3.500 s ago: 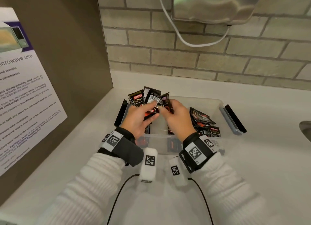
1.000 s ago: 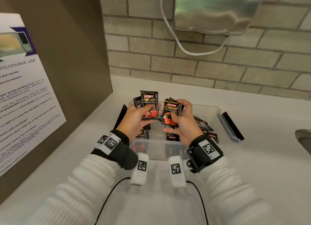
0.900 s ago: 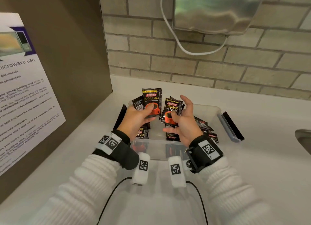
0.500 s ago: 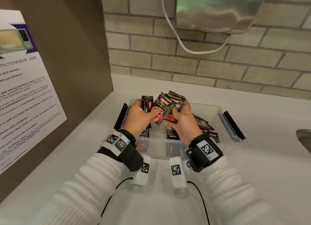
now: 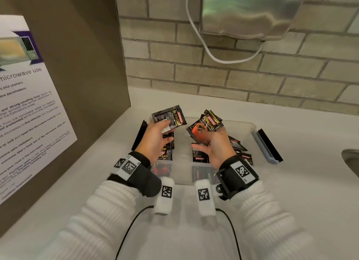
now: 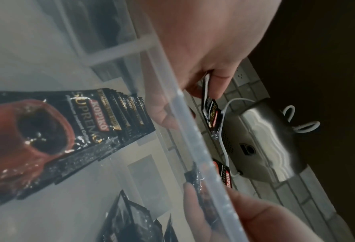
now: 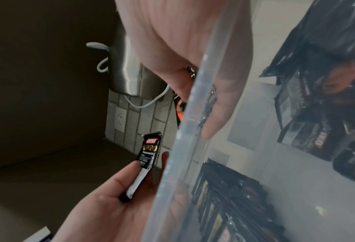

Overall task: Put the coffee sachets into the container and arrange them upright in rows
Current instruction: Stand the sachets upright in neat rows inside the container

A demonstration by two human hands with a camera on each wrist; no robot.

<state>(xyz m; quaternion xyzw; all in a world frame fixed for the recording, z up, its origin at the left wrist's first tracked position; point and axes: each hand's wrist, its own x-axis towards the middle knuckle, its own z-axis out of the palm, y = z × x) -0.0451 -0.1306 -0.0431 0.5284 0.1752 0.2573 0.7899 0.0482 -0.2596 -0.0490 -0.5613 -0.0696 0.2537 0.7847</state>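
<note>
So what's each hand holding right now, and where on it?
Left hand pinches one sachet by its lower edge; right hand grips a bunch of sachets at their lower ends.

Left hand (image 5: 155, 137): raised, palm up, thumb and fingers pinching a flat item at its lower edge. Right hand (image 5: 215, 145): raised alongside, fingers curled around a fanned bundle.

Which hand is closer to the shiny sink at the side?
The right hand. It holds sachets over the clear plastic container, on the side toward the metal sink; the left hand is farther off, at the container's other end.
</note>
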